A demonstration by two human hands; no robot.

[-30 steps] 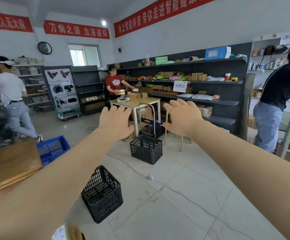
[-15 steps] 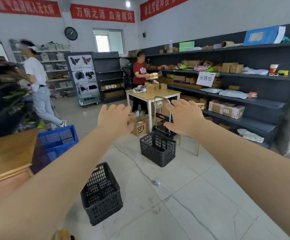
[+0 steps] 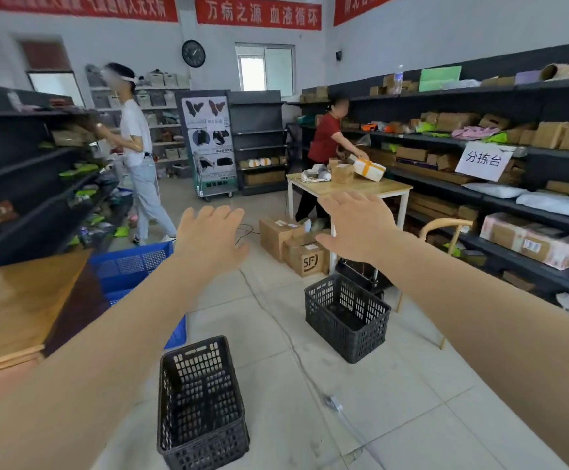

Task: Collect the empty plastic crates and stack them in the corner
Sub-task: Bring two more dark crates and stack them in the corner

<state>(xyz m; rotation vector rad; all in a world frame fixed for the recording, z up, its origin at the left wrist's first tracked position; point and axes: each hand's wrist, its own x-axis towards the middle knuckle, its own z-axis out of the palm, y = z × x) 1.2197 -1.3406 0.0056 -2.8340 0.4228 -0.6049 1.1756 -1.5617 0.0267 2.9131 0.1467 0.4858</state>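
Two black plastic crates stand empty on the tiled floor. The near black crate [image 3: 201,401] is low in the middle, under my left forearm. The far black crate [image 3: 347,315] sits further ahead to the right, below my right hand. A blue crate [image 3: 130,266] rests on the floor at the left, partly hidden by my left arm and a wooden table. My left hand [image 3: 210,237] and my right hand [image 3: 356,227] are stretched forward in the air, fingers spread, holding nothing and well above the crates.
A wooden table [image 3: 15,310] fills the left edge. Dark shelves [image 3: 513,198] with parcels line the right wall and the left. A light sorting table [image 3: 347,189], cardboard boxes [image 3: 293,242], a trolley and a chair stand ahead. Two people work further back.
The view has swung left and moved forward. The crates now appear closer and further right. Both hands stay raised and spread, empty.
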